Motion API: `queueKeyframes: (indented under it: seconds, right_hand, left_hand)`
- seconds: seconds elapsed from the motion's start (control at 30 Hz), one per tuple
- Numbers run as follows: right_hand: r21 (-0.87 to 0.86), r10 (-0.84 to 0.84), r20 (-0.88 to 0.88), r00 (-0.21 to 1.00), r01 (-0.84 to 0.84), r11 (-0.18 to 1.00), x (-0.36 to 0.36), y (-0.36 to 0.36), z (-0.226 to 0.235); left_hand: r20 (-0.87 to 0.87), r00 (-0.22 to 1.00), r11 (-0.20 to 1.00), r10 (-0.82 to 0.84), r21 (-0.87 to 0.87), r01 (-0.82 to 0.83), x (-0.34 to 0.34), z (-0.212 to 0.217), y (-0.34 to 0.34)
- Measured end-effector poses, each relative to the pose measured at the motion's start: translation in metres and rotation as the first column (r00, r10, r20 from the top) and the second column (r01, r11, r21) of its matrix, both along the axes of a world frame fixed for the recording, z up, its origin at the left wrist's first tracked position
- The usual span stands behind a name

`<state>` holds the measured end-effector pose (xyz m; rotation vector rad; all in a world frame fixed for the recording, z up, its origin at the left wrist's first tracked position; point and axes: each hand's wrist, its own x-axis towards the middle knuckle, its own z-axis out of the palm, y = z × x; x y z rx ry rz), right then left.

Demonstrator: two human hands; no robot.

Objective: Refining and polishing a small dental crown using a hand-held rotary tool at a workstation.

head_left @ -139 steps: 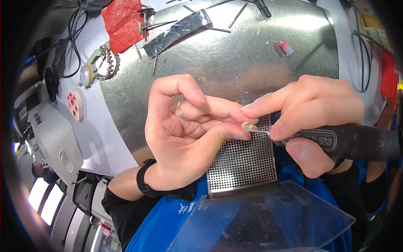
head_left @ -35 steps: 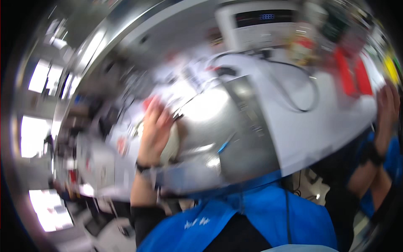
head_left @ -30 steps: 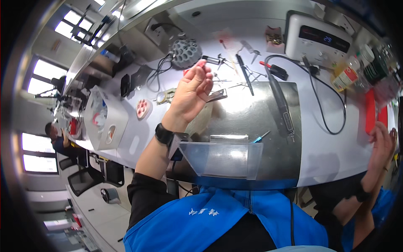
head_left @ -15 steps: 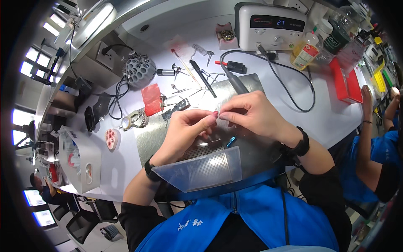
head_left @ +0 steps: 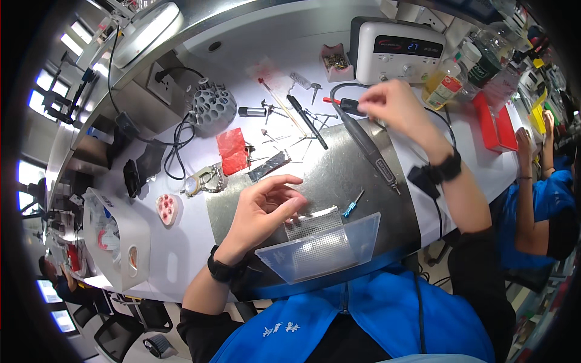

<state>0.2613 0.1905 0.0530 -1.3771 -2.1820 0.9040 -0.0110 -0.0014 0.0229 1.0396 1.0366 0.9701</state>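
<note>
My left hand hovers over the metal sheet, its fingers loosely curled with a gap between thumb and forefinger; no held thing shows. Beside it is a clear plastic tray with a perforated metal plate. A small blue-handled tool lies right of the plate. My right hand is raised near the white control unit, its fingers bent and blurred, so I cannot tell whether they hold anything. Below it, a dark grey rotary handpiece lies slanted across the sheet.
Behind the hands lie a black pen, a red square sheet, loose burs and a watch. A grey bur holder and white bin stand left. Bottles and a red box stand right, with a co-worker's arm beyond.
My hands have parted: the right moved up and right, uncovering the handpiece, while the left loosened its pinch. The small reddish piece between the fingertips no longer shows. The view has shifted slightly.
</note>
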Motion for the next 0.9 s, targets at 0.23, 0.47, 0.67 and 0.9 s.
queueKeyframes:
  seconds: [0.23,0.47,0.67,0.9]
  right_hand:
    - [0.010,-0.124,-0.395,0.910,0.139,0.990,0.003,0.008,-0.007]
    - [-0.036,0.030,0.060,0.998,-0.028,0.999,0.011,-0.059,-0.008]
    - [-0.100,-0.067,-0.066,0.996,0.060,0.993,0.025,-0.068,-0.013]
    - [0.277,-0.169,-0.093,0.981,0.189,0.942,0.072,-0.077,-0.004]
  left_hand:
    - [-0.175,0.979,0.980,0.103,0.189,-0.069,-0.018,-0.011,-0.003]
    - [-0.337,0.910,0.919,0.240,0.381,-0.101,-0.022,-0.009,-0.008]
    - [-0.512,0.720,0.771,0.469,0.635,-0.050,-0.022,-0.005,0.013]
    - [-0.525,0.659,0.742,0.539,0.665,-0.078,-0.021,-0.011,-0.005]
